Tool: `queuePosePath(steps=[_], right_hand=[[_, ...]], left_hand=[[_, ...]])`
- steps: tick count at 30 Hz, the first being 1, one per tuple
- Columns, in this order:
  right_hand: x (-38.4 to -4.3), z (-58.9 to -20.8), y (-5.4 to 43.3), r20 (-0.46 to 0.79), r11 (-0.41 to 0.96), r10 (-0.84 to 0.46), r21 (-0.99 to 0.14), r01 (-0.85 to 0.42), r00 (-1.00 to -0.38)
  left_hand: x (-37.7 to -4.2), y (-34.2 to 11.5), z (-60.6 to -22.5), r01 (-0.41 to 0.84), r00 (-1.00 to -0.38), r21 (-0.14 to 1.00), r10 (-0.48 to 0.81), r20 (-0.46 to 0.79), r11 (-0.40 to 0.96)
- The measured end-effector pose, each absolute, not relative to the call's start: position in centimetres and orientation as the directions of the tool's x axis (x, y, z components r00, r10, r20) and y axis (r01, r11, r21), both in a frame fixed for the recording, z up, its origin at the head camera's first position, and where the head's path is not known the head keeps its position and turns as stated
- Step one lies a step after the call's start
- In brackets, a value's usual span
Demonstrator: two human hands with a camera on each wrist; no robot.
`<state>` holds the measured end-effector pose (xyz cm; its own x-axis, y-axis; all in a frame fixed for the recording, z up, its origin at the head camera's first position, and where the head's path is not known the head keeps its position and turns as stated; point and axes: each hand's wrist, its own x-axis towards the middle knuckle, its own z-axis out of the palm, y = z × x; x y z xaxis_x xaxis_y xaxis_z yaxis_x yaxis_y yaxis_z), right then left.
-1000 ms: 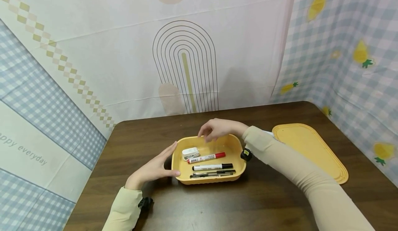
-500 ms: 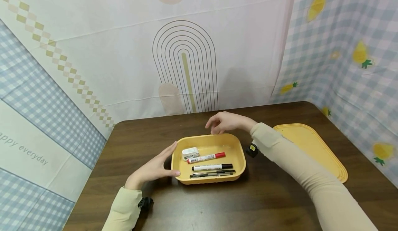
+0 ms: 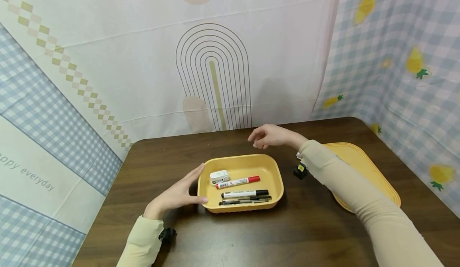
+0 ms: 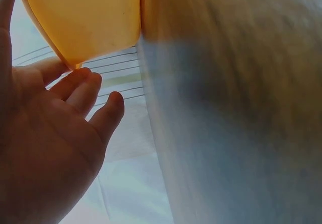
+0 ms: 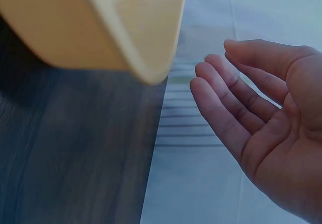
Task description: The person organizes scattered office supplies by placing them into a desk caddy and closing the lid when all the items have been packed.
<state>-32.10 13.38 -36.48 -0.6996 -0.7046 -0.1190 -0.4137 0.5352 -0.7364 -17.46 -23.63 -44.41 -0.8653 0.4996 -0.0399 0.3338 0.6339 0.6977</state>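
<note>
A yellow plastic box stands on the table with a small white rounded object, a red-capped marker, a black-capped marker and slim black pens lying in it. My left hand is spread across the box's left end, thumb at the near corner and fingertips at the rim. In the left wrist view, the fingertips touch the edge of the box. Beyond the far right corner, my right hand hangs in the air with loosely bent fingers, holding nothing; the right wrist view shows its palm apart from the box.
A flat yellow lid lies at the right of the dark wooden table, partly covered by the right sleeve. A white thing peeks out beside that sleeve. Patterned cloth hangs behind the table's back edge.
My right hand has risen from over the box and moved back and to the right, past its far rim. The left hand and the box's contents stay put.
</note>
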Motion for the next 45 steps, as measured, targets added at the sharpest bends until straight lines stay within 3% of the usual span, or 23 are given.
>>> queuePosePath(steps=[25, 45], right_hand=[[-32.7, -37.4, 20.7, -0.109, 0.582, -0.588, -0.746, -0.325, -0.801], [-32.3, -39.5, 24.7, -0.104, 0.603, -0.535, -0.741, -0.293, -0.838]], left_hand=[[-17.7, -24.0, -44.0, 0.338, -0.860, 0.695, 0.509, -0.046, 0.635], [-17.5, -23.7, -44.2, 0.319, -0.867, 0.704, 0.495, -0.053, 0.635]])
